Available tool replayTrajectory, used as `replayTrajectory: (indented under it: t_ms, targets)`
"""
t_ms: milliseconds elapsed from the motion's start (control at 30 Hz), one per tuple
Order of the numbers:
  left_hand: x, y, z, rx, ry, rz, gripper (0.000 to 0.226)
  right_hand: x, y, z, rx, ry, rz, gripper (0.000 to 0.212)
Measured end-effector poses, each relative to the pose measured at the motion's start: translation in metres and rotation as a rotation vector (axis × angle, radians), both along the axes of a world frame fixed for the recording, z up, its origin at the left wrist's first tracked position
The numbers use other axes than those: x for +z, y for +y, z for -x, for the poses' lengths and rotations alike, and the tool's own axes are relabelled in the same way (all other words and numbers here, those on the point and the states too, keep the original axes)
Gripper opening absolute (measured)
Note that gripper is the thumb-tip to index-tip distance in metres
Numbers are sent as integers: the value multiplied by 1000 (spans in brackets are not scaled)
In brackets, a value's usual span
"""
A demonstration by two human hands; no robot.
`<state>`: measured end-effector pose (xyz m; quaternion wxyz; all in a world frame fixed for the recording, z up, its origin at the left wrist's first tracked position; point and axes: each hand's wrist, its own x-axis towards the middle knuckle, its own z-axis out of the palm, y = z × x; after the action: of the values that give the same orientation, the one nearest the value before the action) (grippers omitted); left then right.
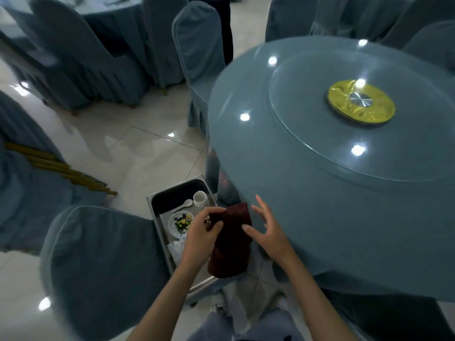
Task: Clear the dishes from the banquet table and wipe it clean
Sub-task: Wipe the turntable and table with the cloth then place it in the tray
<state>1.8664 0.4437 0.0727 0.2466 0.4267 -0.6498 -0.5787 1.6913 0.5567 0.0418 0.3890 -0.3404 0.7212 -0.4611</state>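
Note:
A dark red cloth [232, 244] hangs at the near edge of the round blue banquet table [307, 217]. My left hand [200, 233] pinches the cloth's upper left corner. My right hand [267, 230] hovers beside the cloth with fingers spread and relaxed, its thumb touching the cloth's right edge. Below the table edge a metal bin [157, 200] on the floor holds a white cup [199, 197], a white spoon [185, 205], a plate with food scraps [181, 223] and crumpled white tissue [176, 249].
A glass turntable [320, 148] with a gold hub [361, 102] covers the table's middle. Blue-covered chairs stand at my near left [98, 267], behind the table's left side [197, 52] and around the far tables. Stacked gold chair legs [61, 168] lie left. Glossy tile floor.

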Motion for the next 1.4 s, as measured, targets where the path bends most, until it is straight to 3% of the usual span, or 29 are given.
replayTrajectory:
  t_ms: [67, 167, 300, 367, 433, 533, 600, 733, 1000, 1133, 1300, 1400]
  targets:
    - [12, -3, -10, -22, 44, 10, 38, 8, -9, -3, 33, -112, -32, 95]
    - [24, -5, -24, -9, 89, 48, 40, 12, -18, -7, 55, -215, -21, 80]
    - [30, -3, -31, 91, 48, 57, 43, 21, -28, -22, -20, -126, 21, 47]
    - [30, 6, -34, 207, -66, 210, 48, 30, -33, -33, -65, -82, 46, 34]
    - [31, 18, -39, 280, -96, 307, 39, 40, -38, -43, -100, -1, 68, 29]
    - [33, 31, -36, 167, -21, 144, 22, 56, -40, -60, -106, 113, 95, 26]
    - [36, 35, -32, 84, 15, -13, 23, 61, -40, -70, -78, 175, 102, 26]
    - [39, 35, -26, 199, 170, -205, 26, 65, -36, -81, 7, 266, 148, 30]
    - [46, 26, -48, 317, 312, -348, 27, 66, -37, -87, 204, 176, 199, 39]
    - [42, 24, -56, 322, 248, -338, 27, 65, -38, -87, 111, 80, 132, 33]
    - [46, 11, -70, 312, 187, -270, 23, 59, -35, -74, -64, 46, 105, 3]
    - [46, 2, -86, 359, 154, -235, 21, 59, -30, -60, -174, 45, 105, 4]
